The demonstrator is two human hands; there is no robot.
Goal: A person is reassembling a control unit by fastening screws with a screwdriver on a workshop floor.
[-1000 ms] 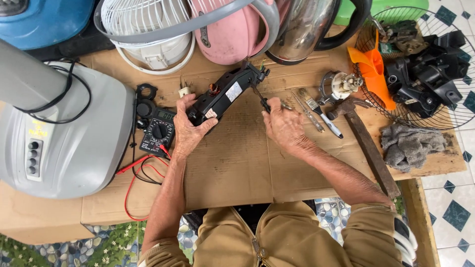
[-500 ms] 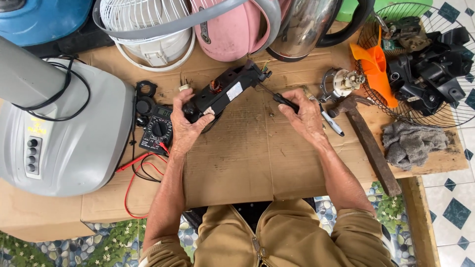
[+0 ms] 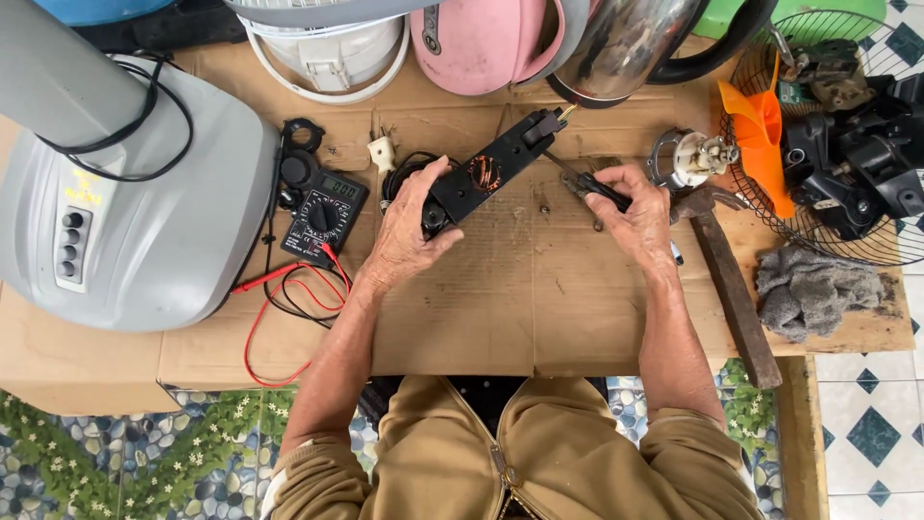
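The left hand [image 3: 409, 231] grips the near end of a long black unit [image 3: 486, 173], fingers wrapped round it; the unit lies tilted over the cardboard [image 3: 500, 318], its far end toward the far edge, a copper coil showing at its middle. The right hand [image 3: 635, 212] is closed round a black-handled screwdriver [image 3: 587, 185] whose tip points at the unit. The step in hand looks like working on the unit with the driver; the next move seems to call for seating the tip squarely while the left hand steadies the unit. A meter [image 3: 322, 217] with red leads lies near the left hand. A hammer [image 3: 731, 279] and a small motor [image 3: 693, 159] lie just beside the right hand, crowding that side.
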